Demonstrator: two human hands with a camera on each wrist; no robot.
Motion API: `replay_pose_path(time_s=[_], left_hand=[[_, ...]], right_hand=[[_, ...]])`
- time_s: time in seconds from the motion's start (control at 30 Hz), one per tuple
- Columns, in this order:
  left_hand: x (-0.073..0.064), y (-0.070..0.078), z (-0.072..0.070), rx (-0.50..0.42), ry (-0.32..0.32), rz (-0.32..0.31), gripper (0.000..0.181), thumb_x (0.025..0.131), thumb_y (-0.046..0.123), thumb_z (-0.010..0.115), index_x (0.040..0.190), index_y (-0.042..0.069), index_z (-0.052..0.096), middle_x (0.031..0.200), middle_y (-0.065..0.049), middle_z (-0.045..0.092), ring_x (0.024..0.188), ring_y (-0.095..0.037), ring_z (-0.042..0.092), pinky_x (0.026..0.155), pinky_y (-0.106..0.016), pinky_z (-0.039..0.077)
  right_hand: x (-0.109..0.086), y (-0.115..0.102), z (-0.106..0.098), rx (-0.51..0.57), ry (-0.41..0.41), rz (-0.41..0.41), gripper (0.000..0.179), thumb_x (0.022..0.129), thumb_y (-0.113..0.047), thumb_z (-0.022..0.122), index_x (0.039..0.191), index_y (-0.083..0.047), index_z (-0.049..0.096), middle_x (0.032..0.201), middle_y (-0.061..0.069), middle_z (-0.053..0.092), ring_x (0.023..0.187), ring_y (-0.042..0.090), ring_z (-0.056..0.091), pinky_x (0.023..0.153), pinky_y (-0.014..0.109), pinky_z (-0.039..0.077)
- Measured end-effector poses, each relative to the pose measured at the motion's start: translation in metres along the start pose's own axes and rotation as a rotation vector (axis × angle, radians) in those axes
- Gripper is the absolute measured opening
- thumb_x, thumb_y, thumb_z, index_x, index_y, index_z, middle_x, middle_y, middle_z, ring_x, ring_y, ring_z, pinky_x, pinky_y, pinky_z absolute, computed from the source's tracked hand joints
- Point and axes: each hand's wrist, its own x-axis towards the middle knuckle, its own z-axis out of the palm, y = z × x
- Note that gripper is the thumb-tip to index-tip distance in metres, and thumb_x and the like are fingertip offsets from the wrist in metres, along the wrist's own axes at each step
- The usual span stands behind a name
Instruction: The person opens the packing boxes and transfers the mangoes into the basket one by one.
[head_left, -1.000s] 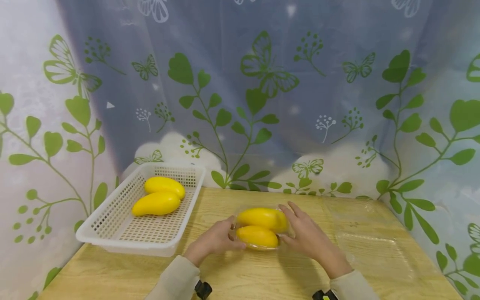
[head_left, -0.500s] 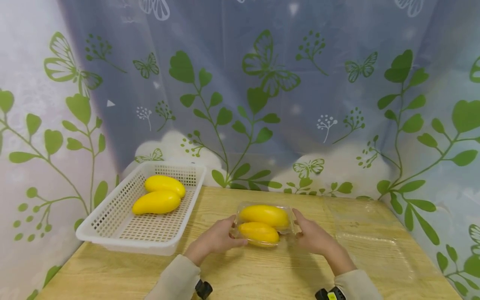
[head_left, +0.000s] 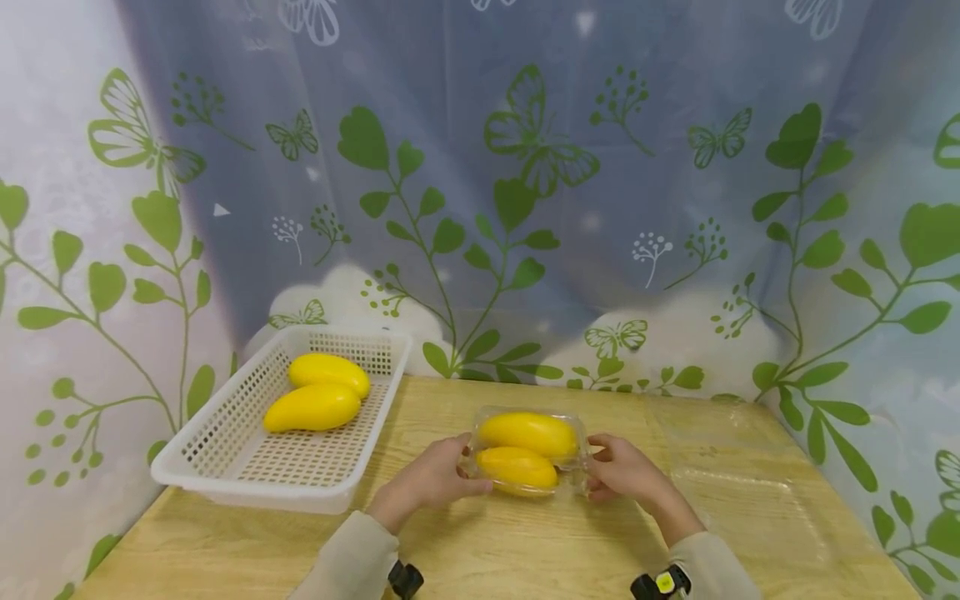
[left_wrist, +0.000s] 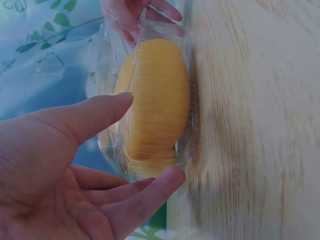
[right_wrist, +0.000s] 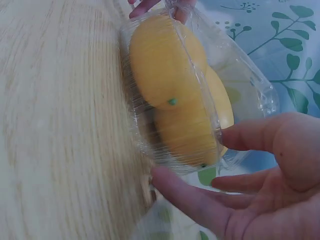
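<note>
Two yellow mangoes lie side by side in a clear plastic box on the table: a rear mango and a front mango. My left hand holds the box's left end, its thumb at the rim and fingers against the end wall. At the opposite end my right hand grips the box, thumb on the upper edge and fingers lower down. Small green stem dots show on the mangoes in the right wrist view. Some of the fingertips are hidden behind the box in the head view.
On the left stands a white perforated basket with two more mangoes inside. Clear plastic pieces lie on the wooden table at the right. A leaf-and-butterfly printed curtain hangs around the back and sides.
My right hand has shifted off the top of the box and now sits lower at its right end. The left hand and the mangoes have hardly moved.
</note>
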Motion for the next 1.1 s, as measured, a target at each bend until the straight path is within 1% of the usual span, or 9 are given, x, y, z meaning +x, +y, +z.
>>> replay_pose_path(time_s=[0.13, 0.27, 0.4, 0.5, 0.6, 0.73, 0.83, 1.0, 1.1], left_hand=[[-0.001, 0.001, -0.001, 0.015, 0.001, -0.015, 0.085, 0.093, 0.03, 0.077, 0.156, -0.007, 0.034, 0.144, -0.027, 0.055, 0.106, -0.029, 0.069, 0.089, -0.045, 0.06], [-0.002, 0.003, -0.002, 0.026, 0.008, -0.028, 0.089, 0.093, 0.027, 0.078, 0.157, -0.011, 0.029, 0.146, -0.027, 0.054, 0.107, -0.029, 0.07, 0.09, -0.046, 0.06], [-0.002, 0.003, -0.003, 0.049, 0.019, -0.025, 0.089, 0.091, 0.025, 0.079, 0.156, -0.011, 0.031, 0.145, -0.027, 0.055, 0.107, -0.029, 0.069, 0.089, -0.046, 0.06], [-0.002, 0.003, -0.004, 0.06, 0.019, -0.022, 0.089, 0.09, 0.025, 0.081, 0.155, -0.011, 0.032, 0.145, -0.026, 0.055, 0.107, -0.03, 0.069, 0.089, -0.047, 0.059], [-0.002, 0.004, -0.005, 0.05, 0.014, -0.02, 0.089, 0.089, 0.024, 0.082, 0.155, -0.01, 0.033, 0.145, -0.026, 0.055, 0.109, -0.032, 0.069, 0.09, -0.047, 0.059], [-0.003, 0.005, -0.006, 0.037, 0.01, -0.012, 0.09, 0.087, 0.024, 0.083, 0.155, -0.01, 0.033, 0.146, -0.027, 0.054, 0.111, -0.034, 0.069, 0.091, -0.048, 0.059], [-0.004, 0.006, -0.007, 0.032, 0.009, -0.006, 0.091, 0.087, 0.024, 0.084, 0.155, -0.011, 0.033, 0.146, -0.028, 0.054, 0.111, -0.035, 0.069, 0.091, -0.049, 0.06], [-0.004, 0.006, -0.008, 0.034, 0.011, 0.0, 0.09, 0.087, 0.024, 0.083, 0.155, -0.009, 0.034, 0.146, -0.028, 0.054, 0.112, -0.036, 0.069, 0.09, -0.048, 0.06], [-0.004, 0.006, -0.009, 0.037, 0.013, 0.004, 0.089, 0.087, 0.023, 0.083, 0.155, -0.007, 0.036, 0.145, -0.028, 0.054, 0.112, -0.036, 0.069, 0.089, -0.047, 0.061]], right_hand=[[0.0, 0.001, 0.001, 0.075, -0.037, -0.006, 0.063, 0.108, -0.013, 0.05, 0.158, 0.009, 0.02, 0.141, 0.042, 0.046, 0.082, 0.023, 0.07, 0.078, 0.044, 0.065], [0.0, 0.001, 0.001, 0.117, -0.058, -0.004, 0.064, 0.108, -0.012, 0.05, 0.159, 0.008, 0.016, 0.14, 0.04, 0.046, 0.079, 0.022, 0.067, 0.078, 0.043, 0.065], [-0.001, 0.0, 0.0, 0.133, -0.081, 0.006, 0.065, 0.108, -0.011, 0.05, 0.159, 0.007, 0.016, 0.137, 0.037, 0.049, 0.079, 0.022, 0.067, 0.077, 0.042, 0.064], [-0.001, -0.001, -0.003, 0.114, -0.107, 0.005, 0.065, 0.107, -0.012, 0.051, 0.159, 0.007, 0.016, 0.136, 0.036, 0.052, 0.081, 0.022, 0.069, 0.078, 0.043, 0.064], [-0.002, 0.0, -0.007, 0.052, -0.102, -0.03, 0.068, 0.104, -0.012, 0.057, 0.157, 0.01, 0.02, 0.138, 0.037, 0.051, 0.089, 0.025, 0.071, 0.08, 0.044, 0.064], [-0.002, 0.001, -0.009, -0.045, -0.057, -0.13, 0.072, 0.098, -0.01, 0.065, 0.156, 0.011, 0.027, 0.144, 0.037, 0.048, 0.112, 0.037, 0.068, 0.085, 0.044, 0.063], [-0.001, 0.003, -0.008, -0.051, -0.056, -0.174, 0.076, 0.095, -0.008, 0.068, 0.157, 0.011, 0.027, 0.147, 0.036, 0.047, 0.124, 0.045, 0.061, 0.086, 0.043, 0.062], [0.001, 0.005, -0.009, 0.002, -0.087, -0.175, 0.082, 0.092, -0.003, 0.069, 0.158, 0.01, 0.023, 0.149, 0.038, 0.043, 0.123, 0.045, 0.061, 0.081, 0.042, 0.062], [0.001, 0.004, -0.008, 0.004, -0.086, -0.172, 0.086, 0.087, 0.0, 0.071, 0.158, 0.01, 0.022, 0.149, 0.038, 0.043, 0.123, 0.045, 0.06, 0.08, 0.042, 0.062]])
